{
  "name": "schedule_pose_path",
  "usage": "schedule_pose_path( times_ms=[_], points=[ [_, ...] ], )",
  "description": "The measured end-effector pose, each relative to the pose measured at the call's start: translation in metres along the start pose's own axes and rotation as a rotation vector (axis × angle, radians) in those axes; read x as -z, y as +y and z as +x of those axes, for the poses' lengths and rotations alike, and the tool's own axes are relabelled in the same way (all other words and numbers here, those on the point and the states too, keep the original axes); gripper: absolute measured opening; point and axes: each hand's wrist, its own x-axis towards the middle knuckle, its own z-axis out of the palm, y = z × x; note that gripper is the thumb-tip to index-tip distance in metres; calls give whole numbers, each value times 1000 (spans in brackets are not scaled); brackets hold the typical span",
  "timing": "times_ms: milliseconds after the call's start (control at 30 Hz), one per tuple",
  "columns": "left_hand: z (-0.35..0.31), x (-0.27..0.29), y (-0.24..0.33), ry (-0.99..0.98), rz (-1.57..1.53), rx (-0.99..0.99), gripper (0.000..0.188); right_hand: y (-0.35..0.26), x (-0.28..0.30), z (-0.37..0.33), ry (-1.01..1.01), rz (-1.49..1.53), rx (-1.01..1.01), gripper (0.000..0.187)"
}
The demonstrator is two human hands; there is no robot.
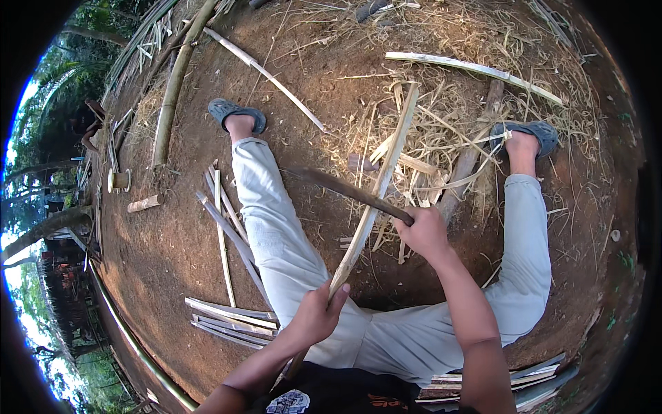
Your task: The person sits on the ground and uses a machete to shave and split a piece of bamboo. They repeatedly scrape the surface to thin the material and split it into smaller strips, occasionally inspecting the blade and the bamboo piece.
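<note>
Person seated on bare earth, legs spread, a long bamboo strip point(376, 190) running from the lap out toward the far ground between the feet. The left hand point(318, 314) is closed around the near end of the strip, thumb over the top. The right hand point(425, 231) is clenched on the handle of a dark knife point(345, 188), whose blade lies across the strip about midway along it and points left.

Judgement on method: the blade appears set to shave or split the strip. It would be done best with the edge kept at a shallow angle, stroke directed away from the body, and the left hand held well behind the blade. The left trouser leg point(276, 228) lies just beside the blade's path; a slip leftward could reach it. The far end of the strip should stay braced on the ground.

Surface: packed brown soil point(179, 234), sloping and uneven. Pale shavings point(441, 131) heaped at the far right, around the right foot point(524, 138). Cut slats point(231, 321) stacked near left; more lie at the near right. A thick pole point(172, 90) lies far left, with a short log point(145, 203) beside it.

Surroundings: outdoors, trees and daylight at the left rim.
</note>
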Motion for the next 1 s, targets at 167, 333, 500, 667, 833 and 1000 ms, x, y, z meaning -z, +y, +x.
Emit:
schedule_pose_path(
  times_ms=[167,333,500,667,833,1000],
  points=[
    [5,-11,-6,123,-167,-136,35,-41,-4,-33,4,20,377,21],
    [-1,5,-16,45,-59,-36,36,8,17,9,157,-118,181,23],
    [-5,-1,-23,45,-126,11,38,-35,-7,-33,-32,15,344,20],
    [-47,11,-28,-181,-19,131,37,35,34,32,102,-47,-286,23],
    [-23,5,-39,-87,-78,134,36,-29,7,-31,-108,-84,156,19],
    [-24,7,-31,26,-26,27,39,-40,-17,-39,-77,-53,437,18]
  ],
)
